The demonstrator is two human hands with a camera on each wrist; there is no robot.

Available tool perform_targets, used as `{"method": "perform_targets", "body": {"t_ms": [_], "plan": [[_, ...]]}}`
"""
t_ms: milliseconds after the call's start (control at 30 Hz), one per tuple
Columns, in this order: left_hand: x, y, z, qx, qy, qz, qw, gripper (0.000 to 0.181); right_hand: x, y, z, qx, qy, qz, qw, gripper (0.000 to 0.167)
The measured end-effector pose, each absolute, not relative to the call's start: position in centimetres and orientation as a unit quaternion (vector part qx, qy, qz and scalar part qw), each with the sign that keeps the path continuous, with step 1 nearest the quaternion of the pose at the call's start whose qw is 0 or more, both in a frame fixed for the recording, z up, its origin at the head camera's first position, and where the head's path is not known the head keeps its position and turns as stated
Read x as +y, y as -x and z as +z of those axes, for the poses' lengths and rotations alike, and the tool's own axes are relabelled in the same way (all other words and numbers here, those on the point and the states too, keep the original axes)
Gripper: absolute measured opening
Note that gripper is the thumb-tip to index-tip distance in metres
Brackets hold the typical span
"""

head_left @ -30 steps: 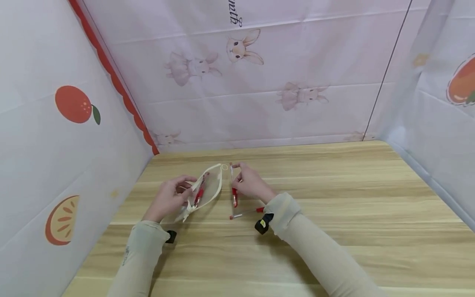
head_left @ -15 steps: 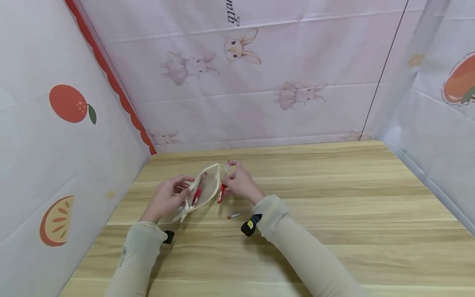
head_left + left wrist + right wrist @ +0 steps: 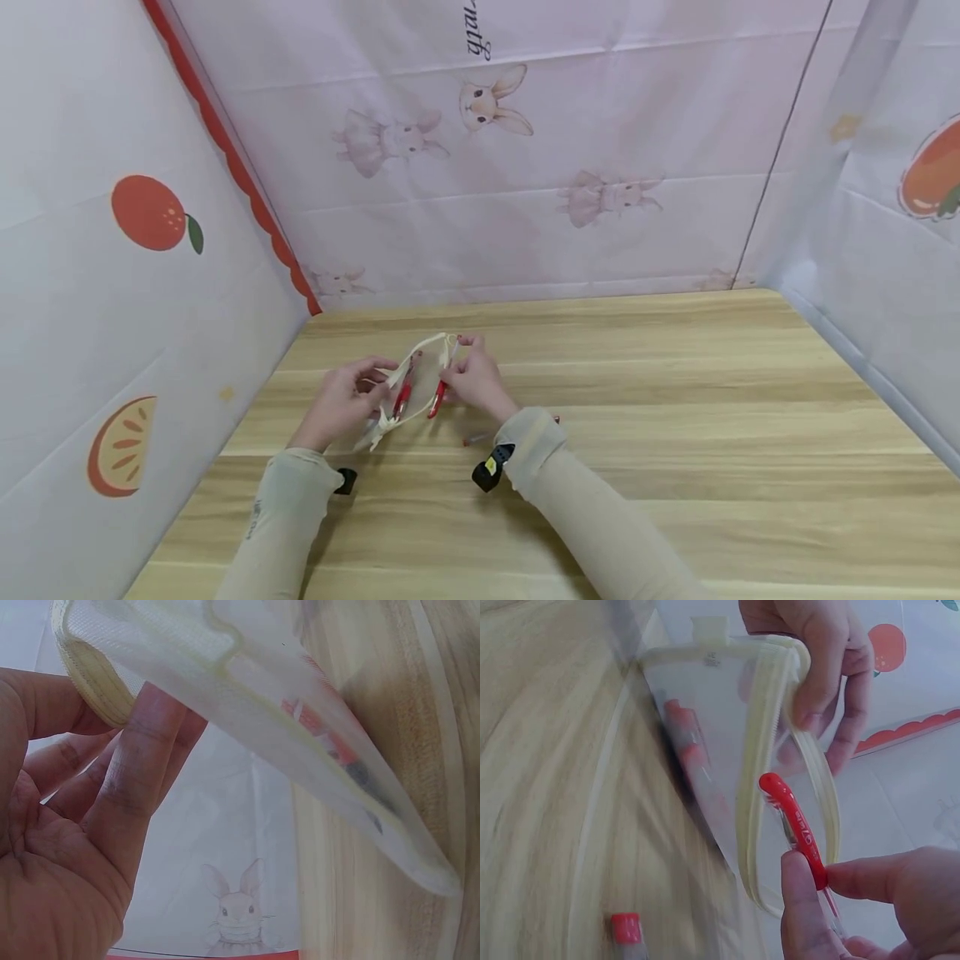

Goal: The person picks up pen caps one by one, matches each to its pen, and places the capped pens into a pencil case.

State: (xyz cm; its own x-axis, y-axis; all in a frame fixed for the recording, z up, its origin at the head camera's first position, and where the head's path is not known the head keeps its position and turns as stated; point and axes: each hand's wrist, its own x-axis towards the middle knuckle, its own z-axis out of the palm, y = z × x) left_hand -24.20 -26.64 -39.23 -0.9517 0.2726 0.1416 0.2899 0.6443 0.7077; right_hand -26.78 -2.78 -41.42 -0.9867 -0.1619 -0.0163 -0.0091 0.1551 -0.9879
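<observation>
A translucent mesh zip pouch [image 3: 426, 377] with cream edging stands with its mouth spread wide. My left hand [image 3: 345, 402] pinches its near-left rim between thumb and fingers, as the left wrist view also shows. Red pens [image 3: 694, 757] lie inside, seen through the mesh. Between thumb and fingers my right hand [image 3: 480, 379] holds another red pen [image 3: 799, 829], its red cap tilted toward the pouch's mouth. In the right wrist view that cap overlaps the zip edge [image 3: 754, 750]; whether it is inside I cannot tell.
One more pen with red ends [image 3: 474, 439] lies on the wooden table [image 3: 675, 467], partly hidden by the right wrist. Behind the table hangs a printed curtain [image 3: 525, 242], with fabric walls at both sides.
My right hand has moved left with the red pen, from beside the pouch to its open mouth, and the pen has tilted. The left hand keeps its place on the rim.
</observation>
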Motion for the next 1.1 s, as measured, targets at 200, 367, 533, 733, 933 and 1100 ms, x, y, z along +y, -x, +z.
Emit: {"method": "perform_targets", "body": {"t_ms": [200, 367, 533, 733, 933, 1100], "plan": [[-26.7, 24.2, -39.3, -0.908, 0.154, -0.389, 0.015, 0.035, -3.4, 26.8, -41.7, 0.755, 0.040, -0.653, 0.048, 0.067], [-26.8, 24.3, -39.3, -0.909, 0.153, -0.388, 0.014, 0.035, -3.8, 26.7, -41.4, 0.751, 0.031, -0.658, 0.037, 0.069], [-26.8, 24.3, -39.3, -0.908, 0.151, -0.391, 0.012, 0.036, -4.3, 26.6, -41.0, 0.745, 0.028, -0.666, 0.027, 0.069], [-27.0, 24.3, -39.3, -0.905, 0.152, -0.396, 0.009, 0.036, -5.0, 26.4, -41.0, 0.753, 0.042, -0.656, 0.028, 0.067], [-27.1, 24.1, -39.1, -0.907, 0.153, -0.392, 0.015, 0.036, -5.4, 26.2, -40.8, 0.768, 0.057, -0.637, 0.038, 0.068], [-26.9, 24.2, -39.1, -0.905, 0.152, -0.398, 0.010, 0.035, -5.5, 26.1, -40.7, 0.782, 0.062, -0.619, 0.039, 0.067]]}}
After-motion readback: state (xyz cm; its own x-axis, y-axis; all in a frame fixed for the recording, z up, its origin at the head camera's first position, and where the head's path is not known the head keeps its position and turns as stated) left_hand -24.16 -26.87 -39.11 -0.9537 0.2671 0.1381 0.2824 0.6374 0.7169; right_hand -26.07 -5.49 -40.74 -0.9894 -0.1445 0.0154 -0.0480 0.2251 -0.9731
